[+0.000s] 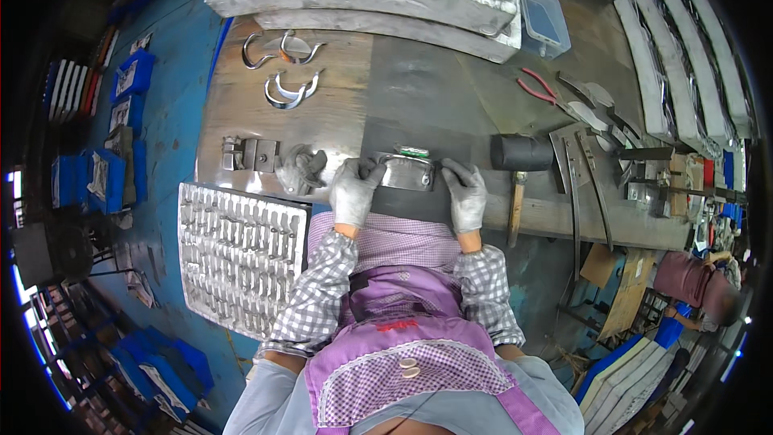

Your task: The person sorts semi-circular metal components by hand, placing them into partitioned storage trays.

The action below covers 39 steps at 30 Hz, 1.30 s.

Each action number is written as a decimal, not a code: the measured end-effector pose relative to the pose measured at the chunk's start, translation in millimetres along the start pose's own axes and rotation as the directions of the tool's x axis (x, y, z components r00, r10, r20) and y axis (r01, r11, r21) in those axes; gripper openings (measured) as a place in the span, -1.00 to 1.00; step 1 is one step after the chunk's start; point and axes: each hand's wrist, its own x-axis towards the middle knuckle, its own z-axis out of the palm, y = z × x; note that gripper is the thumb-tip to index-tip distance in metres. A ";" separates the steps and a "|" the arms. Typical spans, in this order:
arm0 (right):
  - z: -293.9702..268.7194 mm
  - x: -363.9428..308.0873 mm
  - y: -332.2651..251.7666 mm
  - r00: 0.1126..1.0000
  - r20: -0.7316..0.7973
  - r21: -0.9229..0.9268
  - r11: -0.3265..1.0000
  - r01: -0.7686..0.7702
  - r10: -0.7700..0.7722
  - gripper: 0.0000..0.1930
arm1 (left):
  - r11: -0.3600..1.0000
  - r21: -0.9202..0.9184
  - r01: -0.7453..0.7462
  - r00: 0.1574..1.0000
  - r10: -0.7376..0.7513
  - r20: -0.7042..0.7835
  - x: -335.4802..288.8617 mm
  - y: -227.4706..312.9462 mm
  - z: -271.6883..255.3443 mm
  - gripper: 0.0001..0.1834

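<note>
A shiny, curved metal piece point(407, 172) lies on the dark tabletop straight in front of me, with a small green-and-silver object point(412, 151) at its far edge. Both my hands wear grey gloves. At the piece's left end, the thumb and fingers of my left hand point(353, 195) are closed on its edge. My right hand point(466, 200) is just off the right end, thumb and fingers apart and holding nothing. A crumpled grey glove point(301, 169) rests left of my left hand, beside a small metal block fixture point(251, 154).
Several curved metal strips point(299, 50) lie at the back left. White trays point(362, 0) of metal parts stand behind; another tray point(241, 258) is at my left. To the right are a black mallet point(522, 153), red-handled pliers point(538, 87), shears point(573, 185) and a clear plastic box point(543, 20).
</note>
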 end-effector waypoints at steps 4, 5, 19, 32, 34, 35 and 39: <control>10.8 -7.3 19.9 0.969 -0.032 -0.296 0.929 0.224 -0.244 -0.81 | 0.998 0.029 0.062 0.994 -0.064 0.091 0.7 13.9 0.8 -0.64; 10.8 -7.8 19.3 0.971 -0.030 -0.293 0.931 0.219 -0.238 -0.81 | 0.997 0.005 0.079 0.993 -0.080 0.089 1.6 12.8 0.1 -0.61; 8.3 -8.1 8.4 0.985 0.025 -0.199 0.965 0.172 -0.171 -0.68 | 0.996 0.023 0.088 0.971 -0.091 0.223 11.6 7.5 -3.5 -0.67; 4.0 -3.8 10.7 0.982 0.158 -0.246 0.960 0.136 -0.099 -0.53 | 0.985 0.170 -0.005 0.975 -0.033 0.219 8.5 14.9 -7.9 -0.52; 1.0 -2.6 14.8 0.975 0.223 -0.090 0.995 0.042 -0.021 -0.56 | 0.983 0.182 0.002 0.963 -0.051 0.266 12.4 9.6 -7.6 -0.51; 0.0 -3.7 15.9 0.975 0.221 -0.093 0.995 0.042 -0.020 -0.56 | 0.984 0.180 0.001 0.962 -0.050 0.269 12.9 9.6 -8.3 -0.51; -1.0 -5.5 19.2 0.991 0.130 0.112 0.994 0.019 -0.034 -0.71 | 0.990 0.102 0.100 0.950 -0.126 0.287 14.5 8.2 -10.8 -0.52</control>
